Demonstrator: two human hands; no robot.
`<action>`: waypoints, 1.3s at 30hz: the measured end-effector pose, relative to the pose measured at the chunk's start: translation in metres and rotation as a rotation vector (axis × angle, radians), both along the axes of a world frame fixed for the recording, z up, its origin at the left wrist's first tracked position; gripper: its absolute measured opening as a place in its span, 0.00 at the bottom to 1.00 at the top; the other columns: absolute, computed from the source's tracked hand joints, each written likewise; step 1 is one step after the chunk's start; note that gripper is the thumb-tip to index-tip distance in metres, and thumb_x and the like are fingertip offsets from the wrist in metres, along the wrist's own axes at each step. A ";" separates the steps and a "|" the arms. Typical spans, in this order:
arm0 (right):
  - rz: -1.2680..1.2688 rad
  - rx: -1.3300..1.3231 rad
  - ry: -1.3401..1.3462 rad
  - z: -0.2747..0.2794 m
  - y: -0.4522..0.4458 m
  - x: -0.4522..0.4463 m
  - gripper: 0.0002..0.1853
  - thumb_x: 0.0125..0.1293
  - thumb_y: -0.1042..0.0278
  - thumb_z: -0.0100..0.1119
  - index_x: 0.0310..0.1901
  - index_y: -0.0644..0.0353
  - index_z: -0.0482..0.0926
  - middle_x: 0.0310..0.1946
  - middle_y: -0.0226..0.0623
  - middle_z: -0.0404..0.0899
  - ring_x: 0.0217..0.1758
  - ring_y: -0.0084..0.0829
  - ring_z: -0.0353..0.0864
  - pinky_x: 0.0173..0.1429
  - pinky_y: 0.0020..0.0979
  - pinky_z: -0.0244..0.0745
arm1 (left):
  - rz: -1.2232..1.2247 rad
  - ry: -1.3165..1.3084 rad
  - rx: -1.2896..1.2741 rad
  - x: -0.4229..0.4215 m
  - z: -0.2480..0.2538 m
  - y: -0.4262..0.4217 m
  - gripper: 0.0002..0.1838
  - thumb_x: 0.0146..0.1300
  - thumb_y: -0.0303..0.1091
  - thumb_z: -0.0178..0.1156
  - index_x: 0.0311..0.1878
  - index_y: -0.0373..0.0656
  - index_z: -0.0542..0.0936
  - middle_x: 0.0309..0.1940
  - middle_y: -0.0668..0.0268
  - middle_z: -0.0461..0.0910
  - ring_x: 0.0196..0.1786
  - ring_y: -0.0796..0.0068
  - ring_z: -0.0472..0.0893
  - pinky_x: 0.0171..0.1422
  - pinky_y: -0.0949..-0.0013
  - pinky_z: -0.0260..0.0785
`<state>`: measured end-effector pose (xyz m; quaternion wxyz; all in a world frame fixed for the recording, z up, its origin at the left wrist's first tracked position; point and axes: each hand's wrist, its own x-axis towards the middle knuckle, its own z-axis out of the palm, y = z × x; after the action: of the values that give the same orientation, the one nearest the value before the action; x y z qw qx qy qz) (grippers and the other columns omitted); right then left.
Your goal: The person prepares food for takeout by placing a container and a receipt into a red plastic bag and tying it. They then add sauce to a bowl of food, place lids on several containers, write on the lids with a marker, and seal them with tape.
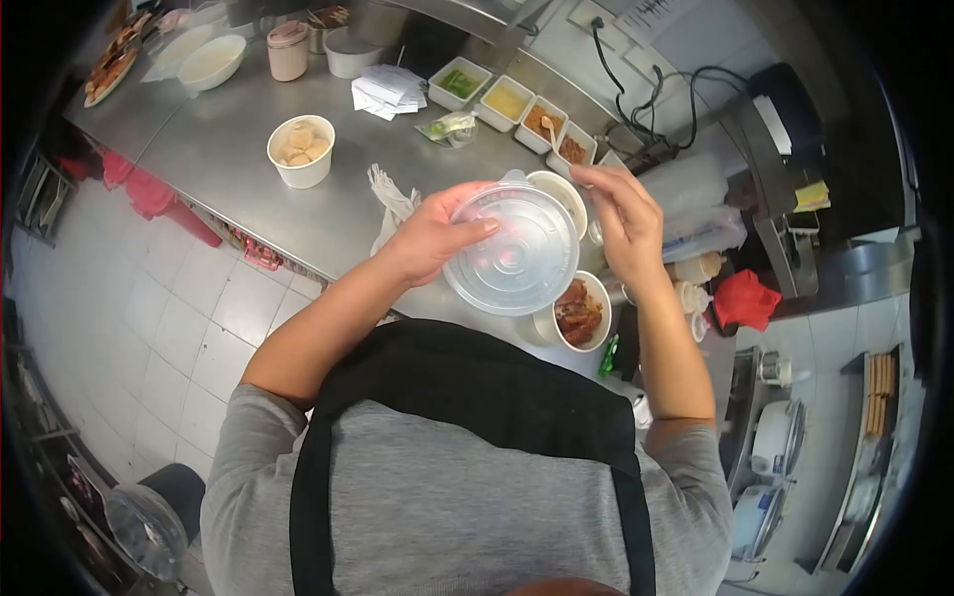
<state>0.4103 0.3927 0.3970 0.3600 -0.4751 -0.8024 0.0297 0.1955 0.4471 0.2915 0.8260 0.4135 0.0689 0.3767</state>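
Observation:
My left hand (pixel 440 230) grips a round clear plastic lid (pixel 517 253) by its left edge, thumb on top. The lid hangs over the counter edge and partly covers two white bowls. One bowl (pixel 602 333) holds dark reddish-brown food and sits below and right of the lid. Behind the lid's upper right edge is another white bowl (pixel 568 199), its contents mostly hidden. My right hand (pixel 629 221) is raised beside that bowl, fingers bent and apart, with nothing seen in it. A white bowl of pale round pieces (pixel 302 151) stands farther left.
Square containers of green (pixel 460 83), yellow and brown toppings line the counter's back. Papers (pixel 389 91), a plastic bag (pixel 449 129) and a white cloth bag (pixel 390 204) lie nearer. A pink canister (pixel 288 52) stands at the back left; black cables hang at the right.

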 end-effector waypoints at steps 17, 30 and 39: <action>-0.205 0.385 -0.097 -0.054 -0.038 -0.036 0.19 0.47 0.78 0.70 0.44 0.56 0.84 0.35 0.33 0.80 0.35 0.33 0.79 0.39 0.31 0.76 | 0.056 0.345 0.313 0.005 0.003 -0.034 0.24 0.64 0.24 0.58 0.64 0.36 0.69 0.52 0.65 0.77 0.51 0.80 0.77 0.52 0.74 0.73; -0.180 0.470 -0.094 -0.054 -0.052 -0.024 0.17 0.47 0.81 0.70 0.42 0.61 0.84 0.35 0.38 0.82 0.35 0.33 0.81 0.40 0.29 0.76 | 0.123 0.356 0.372 0.016 0.015 -0.051 0.23 0.62 0.25 0.58 0.62 0.38 0.71 0.47 0.64 0.80 0.43 0.82 0.78 0.44 0.76 0.73; -0.137 0.530 -0.076 -0.059 -0.065 0.013 0.19 0.45 0.81 0.70 0.42 0.59 0.84 0.36 0.36 0.81 0.35 0.33 0.80 0.38 0.31 0.76 | 0.063 0.382 0.348 0.044 0.020 -0.070 0.24 0.63 0.24 0.58 0.64 0.38 0.70 0.48 0.66 0.79 0.43 0.83 0.77 0.43 0.77 0.72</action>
<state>0.4229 0.3280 0.3382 0.4424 -0.4183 -0.7611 -0.2236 0.2396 0.3774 0.3114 0.7023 0.6106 0.1707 0.3236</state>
